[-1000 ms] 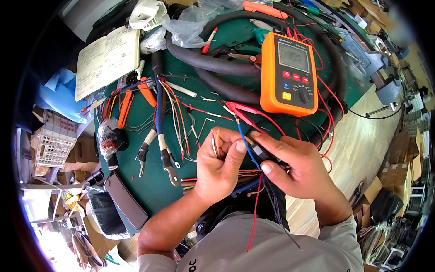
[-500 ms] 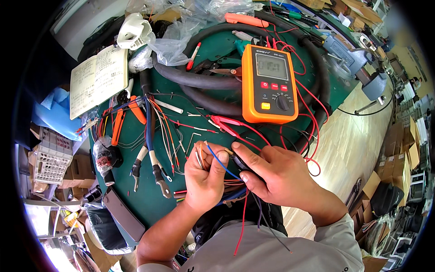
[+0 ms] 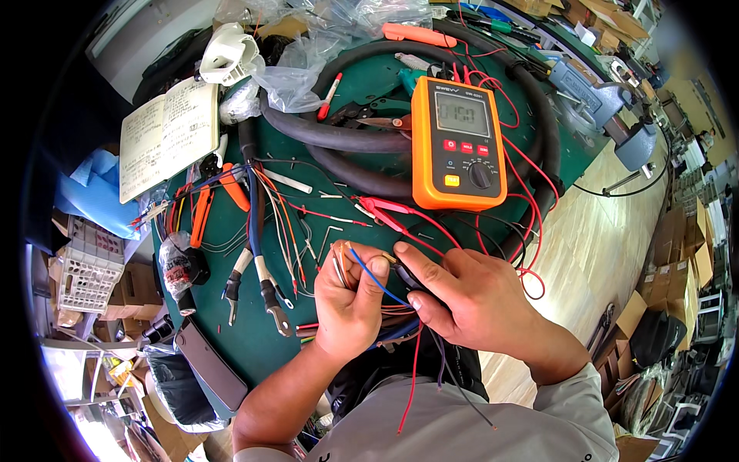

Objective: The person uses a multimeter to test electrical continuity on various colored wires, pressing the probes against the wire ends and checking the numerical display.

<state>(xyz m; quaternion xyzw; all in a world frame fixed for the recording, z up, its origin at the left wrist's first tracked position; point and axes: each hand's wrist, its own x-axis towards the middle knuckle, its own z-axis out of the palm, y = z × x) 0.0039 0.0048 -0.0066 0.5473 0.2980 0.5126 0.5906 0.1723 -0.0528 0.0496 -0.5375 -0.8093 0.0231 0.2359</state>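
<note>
My left hand (image 3: 350, 300) is closed around several thin wires, with bare copper ends showing above the fingers. A blue wire (image 3: 368, 268) runs from that pinch across toward my right hand (image 3: 485, 300). Between its thumb and fingers my right hand grips a black test clip (image 3: 406, 276), its brass-coloured tip close to the left thumb; whether the tip touches a wire I cannot tell. Beyond the hands an orange insulation tester (image 3: 460, 146) lies with its display lit. Its red test clips (image 3: 385, 214) rest on the green table, and red leads loop at the right.
Thick black cable (image 3: 339, 137) coils behind the tester. To the left lie cable lugs (image 3: 275, 312), orange-handled pliers (image 3: 202, 215), an open notebook (image 3: 169, 138) and a phone (image 3: 209, 363). Clear plastic bags (image 3: 292, 77) sit at the back, a blue-grey vise (image 3: 593, 96) at the far right.
The reading on the tester's display has changed. Both hands hold nearly the same place and grip.
</note>
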